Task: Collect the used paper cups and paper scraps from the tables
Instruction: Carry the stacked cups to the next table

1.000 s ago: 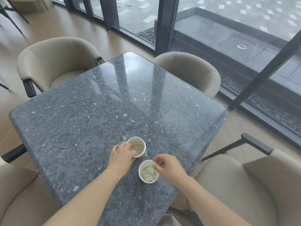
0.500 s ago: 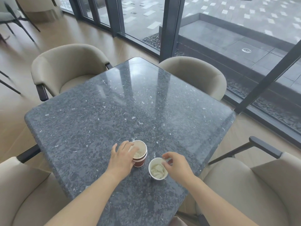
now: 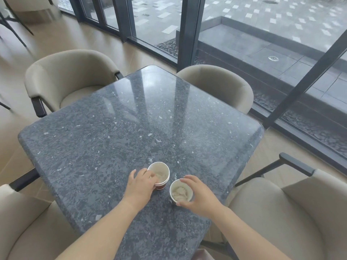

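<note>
Tabletop (image 3: 131, 128): bare stone from the cups out to the far corner, so you can pass freely there. The near edge is tight. The stacked paper cups (image 3: 159, 172) sit under your left grip (image 3: 139, 186), and your right grip (image 3: 201, 197) wraps the scrap-filled paper cup (image 3: 181, 192). Only a narrow strip of stone separates the cups. Armchairs hem every side: far-left armchair (image 3: 71, 76), far-right armchair (image 3: 216, 85), near-left armchair (image 3: 28, 231) and near-right armchair (image 3: 300, 212). Its dark armrest (image 3: 294, 164) juts near the tabletop's right corner.
</note>
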`<state>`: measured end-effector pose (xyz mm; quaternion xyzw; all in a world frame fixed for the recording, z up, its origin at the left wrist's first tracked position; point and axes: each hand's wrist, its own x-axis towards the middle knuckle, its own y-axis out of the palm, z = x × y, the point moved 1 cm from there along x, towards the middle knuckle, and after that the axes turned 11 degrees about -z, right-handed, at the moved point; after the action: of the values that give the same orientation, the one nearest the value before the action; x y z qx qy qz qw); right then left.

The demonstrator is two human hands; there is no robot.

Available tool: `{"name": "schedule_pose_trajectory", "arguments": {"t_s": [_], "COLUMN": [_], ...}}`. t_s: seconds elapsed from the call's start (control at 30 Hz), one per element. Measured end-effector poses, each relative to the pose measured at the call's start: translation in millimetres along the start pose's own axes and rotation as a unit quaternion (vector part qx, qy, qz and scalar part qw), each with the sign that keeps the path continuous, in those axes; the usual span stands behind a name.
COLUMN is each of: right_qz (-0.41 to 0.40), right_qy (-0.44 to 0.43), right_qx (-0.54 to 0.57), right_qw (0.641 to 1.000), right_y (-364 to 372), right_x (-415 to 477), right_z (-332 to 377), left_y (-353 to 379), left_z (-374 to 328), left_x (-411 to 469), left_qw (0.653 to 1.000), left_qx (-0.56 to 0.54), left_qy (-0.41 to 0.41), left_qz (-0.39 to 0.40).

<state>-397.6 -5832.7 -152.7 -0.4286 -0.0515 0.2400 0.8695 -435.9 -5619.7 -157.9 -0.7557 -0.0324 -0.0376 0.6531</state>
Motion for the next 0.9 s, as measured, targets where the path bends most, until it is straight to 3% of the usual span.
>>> {"name": "schedule_pose_trajectory", "arguments": {"t_s": [0.27,0.4,0.63,0.9], "right_qz": [-0.034,-0.067,-0.113,-0.117], "right_qy": [-0.116,-0.121,-0.098,-0.12], "right_qx": [-0.134,-0.159,-0.088,-0.025], "right_qw": [0.984,0.978,0.985,0.986], "right_y": [10.0,15.1,8.8,5.7], "right_x": [-9.6,-10.1,-13.3,-25.3], "right_z": [0.9,6.4,25.6,56.1], "left_y": [-11.5,-23.4,-36.2,-50.5], "left_z": [5.4,5.7,6.9,5.7], "left_x": [-5.0,-12.2,-40.5,-72.6], "left_qw": [1.0,1.0,0.998,0.996], "left_qx": [0.016,0.006,0.003,-0.001], "left_qy": [-0.007,-0.011,-0.044,-0.086], "left_qz": [0.009,-0.006,0.045,0.016]}}
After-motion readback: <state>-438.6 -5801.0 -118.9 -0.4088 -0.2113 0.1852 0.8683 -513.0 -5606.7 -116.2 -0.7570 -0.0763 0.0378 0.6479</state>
